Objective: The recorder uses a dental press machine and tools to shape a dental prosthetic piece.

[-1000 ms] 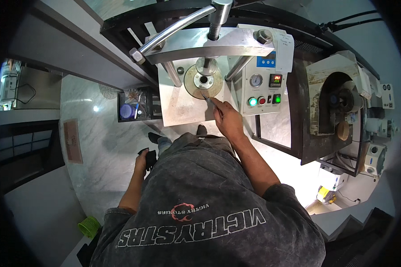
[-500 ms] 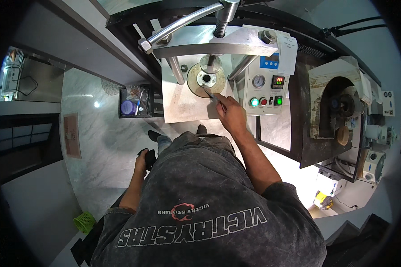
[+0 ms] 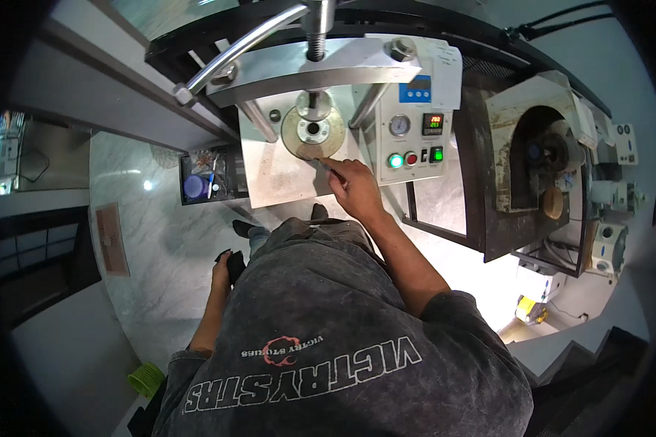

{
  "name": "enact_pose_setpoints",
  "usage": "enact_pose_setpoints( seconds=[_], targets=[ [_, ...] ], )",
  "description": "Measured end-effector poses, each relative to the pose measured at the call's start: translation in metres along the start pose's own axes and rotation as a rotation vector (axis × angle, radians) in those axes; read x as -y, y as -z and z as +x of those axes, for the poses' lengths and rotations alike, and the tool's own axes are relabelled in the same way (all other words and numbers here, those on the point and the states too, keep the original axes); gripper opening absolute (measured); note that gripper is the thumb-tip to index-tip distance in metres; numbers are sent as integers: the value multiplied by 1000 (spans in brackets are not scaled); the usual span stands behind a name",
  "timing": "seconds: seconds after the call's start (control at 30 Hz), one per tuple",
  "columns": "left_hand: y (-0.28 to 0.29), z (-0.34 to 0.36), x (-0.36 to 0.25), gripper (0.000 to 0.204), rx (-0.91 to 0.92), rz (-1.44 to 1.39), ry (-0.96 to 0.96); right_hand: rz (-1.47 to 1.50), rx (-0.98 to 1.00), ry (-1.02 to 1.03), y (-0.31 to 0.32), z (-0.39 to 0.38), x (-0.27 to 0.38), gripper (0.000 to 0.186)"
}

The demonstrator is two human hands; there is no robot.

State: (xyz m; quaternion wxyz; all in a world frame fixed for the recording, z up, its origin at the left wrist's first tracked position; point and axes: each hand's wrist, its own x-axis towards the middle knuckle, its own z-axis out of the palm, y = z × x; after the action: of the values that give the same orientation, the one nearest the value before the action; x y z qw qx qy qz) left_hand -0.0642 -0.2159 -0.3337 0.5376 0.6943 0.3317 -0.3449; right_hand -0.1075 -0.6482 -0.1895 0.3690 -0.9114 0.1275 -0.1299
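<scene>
My right hand (image 3: 358,191) is closed on a thin, dark, pointed tool (image 3: 323,163), its exact kind too small to make out. The tool's tip lies near the front rim of a round tan disc (image 3: 291,137) on the press's pale metal base (image 3: 277,178). In the middle of the disc sits a silver bolted ring (image 3: 323,137) with a dark centre hole, and a round metal ram (image 3: 313,109) hangs above it. Down at my left side, my left hand (image 3: 220,272) is wrapped round a black object (image 3: 236,268) whose kind I cannot make out.
A thick crossbar (image 3: 313,76) with a slanted lever (image 3: 248,51) spans the press. To the right stands a control panel (image 3: 412,146) with lit buttons, then a machine with an arched opening (image 3: 517,160). A black tray (image 3: 222,186) holding a purple round container (image 3: 194,186) is at left.
The view has shifted, so the press sits further left and lower in it. My right hand has drawn slightly back toward me from the ring, still holding the thin tool.
</scene>
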Motion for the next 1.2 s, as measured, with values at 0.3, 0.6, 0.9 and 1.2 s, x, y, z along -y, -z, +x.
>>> enact_pose_setpoints(
  seconds=[0.3,0.6,0.9,1.2],
  targets=[
    [-58,-24,-79,51,-146,106,-635,66,77,27,4,-8,1,35],
    [-180,-96,-164,51,-45,953,-1532,83,-142,-215,-2,6,-1,36],
    [-193,-90,-165,48,-77,1070,-1629,29,-87,-120,-4,33,12,32],
    [-195,-106,-175,42,-64,1055,-1616,-92,-22,-87,-6,36,15,30]
  ],
)
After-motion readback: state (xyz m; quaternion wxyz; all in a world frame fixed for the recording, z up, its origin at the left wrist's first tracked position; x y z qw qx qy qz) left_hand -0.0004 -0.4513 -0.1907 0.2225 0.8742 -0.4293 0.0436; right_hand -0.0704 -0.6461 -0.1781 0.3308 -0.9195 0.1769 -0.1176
